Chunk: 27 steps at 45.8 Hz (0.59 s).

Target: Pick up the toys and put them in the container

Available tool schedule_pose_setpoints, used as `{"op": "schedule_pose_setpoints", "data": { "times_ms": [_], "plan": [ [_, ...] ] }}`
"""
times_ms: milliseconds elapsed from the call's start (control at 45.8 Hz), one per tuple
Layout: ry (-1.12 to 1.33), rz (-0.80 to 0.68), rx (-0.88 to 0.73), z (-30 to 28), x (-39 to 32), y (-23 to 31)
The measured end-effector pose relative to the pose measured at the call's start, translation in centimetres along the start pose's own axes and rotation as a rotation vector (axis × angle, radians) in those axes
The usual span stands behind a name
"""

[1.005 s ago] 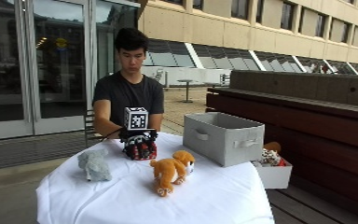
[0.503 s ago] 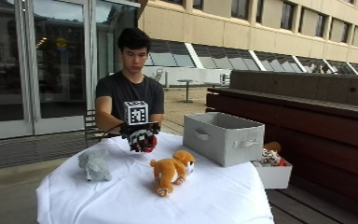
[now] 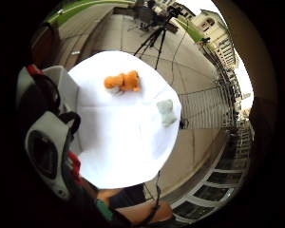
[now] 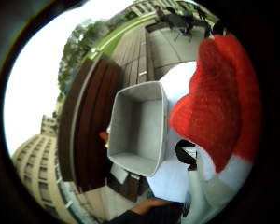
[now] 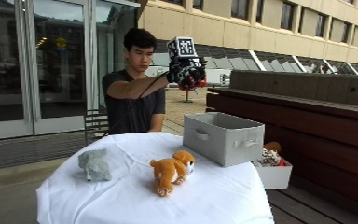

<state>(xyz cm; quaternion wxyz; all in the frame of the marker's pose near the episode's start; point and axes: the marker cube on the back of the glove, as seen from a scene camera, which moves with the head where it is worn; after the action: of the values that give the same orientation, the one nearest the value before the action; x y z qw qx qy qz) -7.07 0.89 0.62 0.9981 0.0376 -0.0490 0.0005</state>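
High above the table (image 5: 229,196), at the level of the person's head, the gloved right hand (image 5: 186,73) holds a red toy (image 5: 194,85), its grip curled round it; the thumb-side palm view shows the red plush (image 4: 219,93) close against the palm. A second ago that hand was low, just over the cloth in front of the person's chest, and half a second ago only slightly higher, so the arm has since swung up and outward. The two toys on the cloth and the bin lie where they lay before.

Three toys count in all: the red one in the grip, an orange plush dog (image 5: 171,170) and a grey plush animal (image 5: 95,164), both lying on the white cloth well below the hand, apart from each other. One grey fabric container (image 5: 223,137) stands on the table below the grip and a little to its outer side; the thumb-side view looks straight into it (image 4: 139,128) and shows only its bare floor. One small white box (image 5: 273,173) sits beyond the table's edge, lower still, holding a few small toys that I cannot make out.
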Motion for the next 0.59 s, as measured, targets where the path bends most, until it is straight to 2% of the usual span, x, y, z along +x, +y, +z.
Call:
{"op": "schedule_pose_setpoints", "data": {
  "times_ms": [44,197,393,590],
  "plan": [
    [-0.009,-0.109,0.035,-0.2,-2.2,-0.5],
    [0.01,-0.224,0.013,1.3,-9.9,0.5],
    [-0.001,-0.255,-0.037,4.7,-15.6,2.1],
    [0.035,-0.277,-0.154,7.6,-16.4,2.5]
  ]
}}
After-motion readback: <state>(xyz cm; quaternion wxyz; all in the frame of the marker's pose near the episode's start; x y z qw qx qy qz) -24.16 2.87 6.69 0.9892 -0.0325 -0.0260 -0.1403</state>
